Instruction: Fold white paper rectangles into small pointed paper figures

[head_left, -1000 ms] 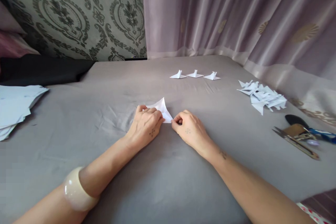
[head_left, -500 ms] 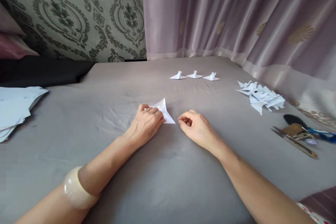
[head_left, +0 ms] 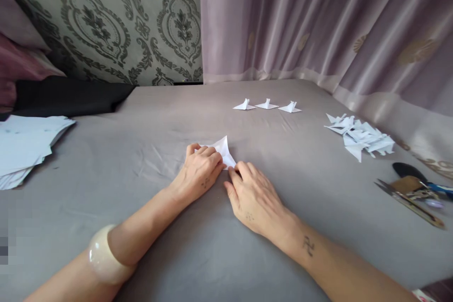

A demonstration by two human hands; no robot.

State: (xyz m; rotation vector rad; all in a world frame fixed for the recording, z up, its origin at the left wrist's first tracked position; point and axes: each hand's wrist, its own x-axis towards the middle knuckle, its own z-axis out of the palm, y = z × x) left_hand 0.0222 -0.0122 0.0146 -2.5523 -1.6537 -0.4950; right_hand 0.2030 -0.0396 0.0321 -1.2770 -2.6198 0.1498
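A creased sheet of thin white paper, folded to pointed corners [head_left: 222,145], lies on the smooth grey cloth [head_left: 184,259] between the two hands. The bare left hand [head_left: 201,165] is closed over the paper's left part, fingers curled and thumb at its near edge, holding it. The bare right hand [head_left: 255,198] has its fingertips on the paper's right corner, with the thumb spread away from them, not pinching. Down the left forearm, nearer the wearer than the paper, sits a wide glossy cream bangle [head_left: 108,255].

Beyond the paper and slightly right, three small folded white paper figures [head_left: 267,104] stand in a row. Farther right of it lies a heap of pointed white paper figures [head_left: 368,136], and nearer than that heap, well right of the paper, a long thin pointed tool [head_left: 414,206], blurred. Well left of the paper is a stack of flat white sheets [head_left: 30,146]; beyond them, black cloth [head_left: 74,96].
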